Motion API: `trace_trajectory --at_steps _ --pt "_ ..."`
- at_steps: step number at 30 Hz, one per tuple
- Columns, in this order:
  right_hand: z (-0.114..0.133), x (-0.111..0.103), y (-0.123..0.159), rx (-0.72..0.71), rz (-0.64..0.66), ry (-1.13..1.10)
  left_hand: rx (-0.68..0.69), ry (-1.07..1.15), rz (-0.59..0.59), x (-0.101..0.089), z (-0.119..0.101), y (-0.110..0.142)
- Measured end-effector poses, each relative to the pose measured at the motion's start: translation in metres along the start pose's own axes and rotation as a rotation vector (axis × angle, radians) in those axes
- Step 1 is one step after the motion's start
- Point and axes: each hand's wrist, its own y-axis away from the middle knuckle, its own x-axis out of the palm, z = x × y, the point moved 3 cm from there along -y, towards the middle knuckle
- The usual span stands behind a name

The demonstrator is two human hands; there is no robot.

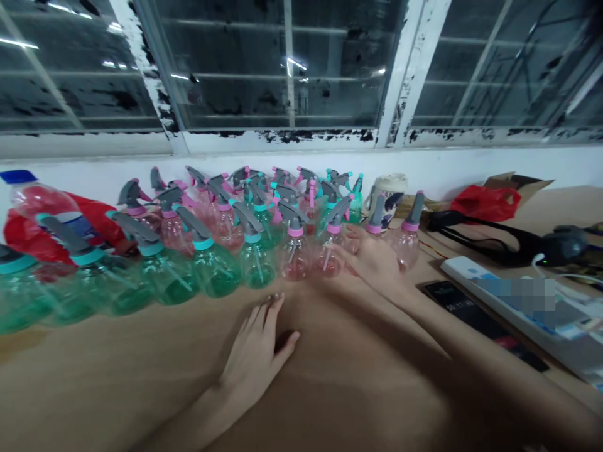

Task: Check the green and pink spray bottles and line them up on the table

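Observation:
Several small spray bottles stand crowded along the wall, green ones (pixel 211 267) with teal collars and pink ones (pixel 294 254) with pink collars, all with grey triggers. My left hand (pixel 257 355) lies flat and open on the brown table (pixel 141 376), holding nothing, a little in front of the bottle row. My right hand (pixel 372 257) reaches to the right end of the row, fingers partly stretched, touching a pink bottle (pixel 330 257). Another pink bottle (pixel 407 242) stands just right of that hand.
A drinks bottle with a blue cap (pixel 40 204) and red bag sit at the far left. A patterned cup (pixel 389 194), a red bag (pixel 485 202), black straps (pixel 490 235), a white power strip (pixel 518 304) and a dark phone (pixel 452 301) lie to the right.

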Motion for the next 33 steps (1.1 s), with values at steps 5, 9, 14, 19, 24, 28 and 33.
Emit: trace_trajectory --at_steps 5,9,14,19,24,28,33 --pt "0.012 0.015 -0.011 -0.001 0.046 0.045 -0.037 0.103 -0.001 -0.008 -0.003 -0.002" --pt "0.007 0.009 -0.007 -0.049 0.096 0.017 -0.052 0.268 0.025 -0.012 -0.013 -0.003" --pt "-0.007 -0.012 0.009 -0.212 0.251 -0.107 -0.046 0.417 0.036 -0.011 -0.034 -0.017" --pt "-0.014 -0.032 0.022 -0.435 0.566 -0.415 -0.038 0.516 0.034 -0.01 -0.056 -0.034" --pt "-0.011 -0.047 0.027 -0.528 0.858 -0.648 -0.006 0.672 0.158 -0.005 -0.068 -0.032" --pt "-0.006 -0.053 0.031 -0.484 0.757 -0.668 -0.022 0.701 0.163 0.0 -0.07 -0.027" --pt "0.006 -0.043 0.046 -0.282 0.504 -0.891 -0.088 0.648 0.12 0.004 -0.075 -0.027"
